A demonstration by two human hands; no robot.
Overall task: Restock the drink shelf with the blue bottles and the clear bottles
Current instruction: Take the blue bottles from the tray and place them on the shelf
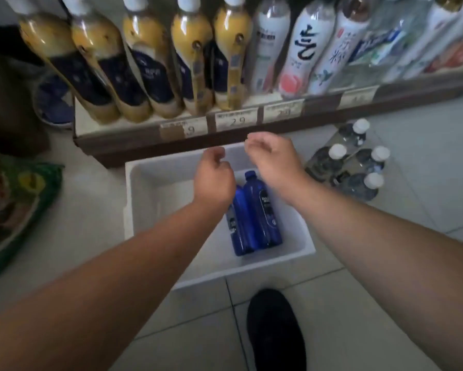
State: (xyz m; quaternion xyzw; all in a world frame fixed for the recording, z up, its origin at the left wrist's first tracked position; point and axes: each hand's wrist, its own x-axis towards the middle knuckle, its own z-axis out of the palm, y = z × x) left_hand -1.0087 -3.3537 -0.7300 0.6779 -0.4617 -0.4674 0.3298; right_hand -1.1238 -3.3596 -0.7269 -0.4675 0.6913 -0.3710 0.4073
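Left hand [214,175]: held over the white box [155,188], back of the hand toward the camera, fingers [216,154] loosely curled, not clenched, holding nothing and touching nothing.

Right hand [274,159]: just beside the left hand, over the far edge of the box and just below the shelf [318,120] front. Fingers half-curled and parted, empty; no contact with the shelf or any bottle can be made out.

Blue bottles [254,212]: lying side by side in the right part of the white box, caps pointing toward the shelf, dark labels facing up. Two can be told clearly; the left wrist covers part of them, so a third cannot be ruled in or out. The left part of the box shows bare bottom.

Clear bottles [353,162]: a cluster with white caps standing on the tiled floor [425,156], right of the box and below the shelf edge, well apart from both hands.

Shelf: lowest tier, price tags [237,119] along the front. Stock on it: yellow-brown bottles with dark labels [144,62] at left, white-labelled bottles [305,49] at right.

Other: a black shoe [274,333] on the floor near the box; a green bag [16,204] at the left edge.
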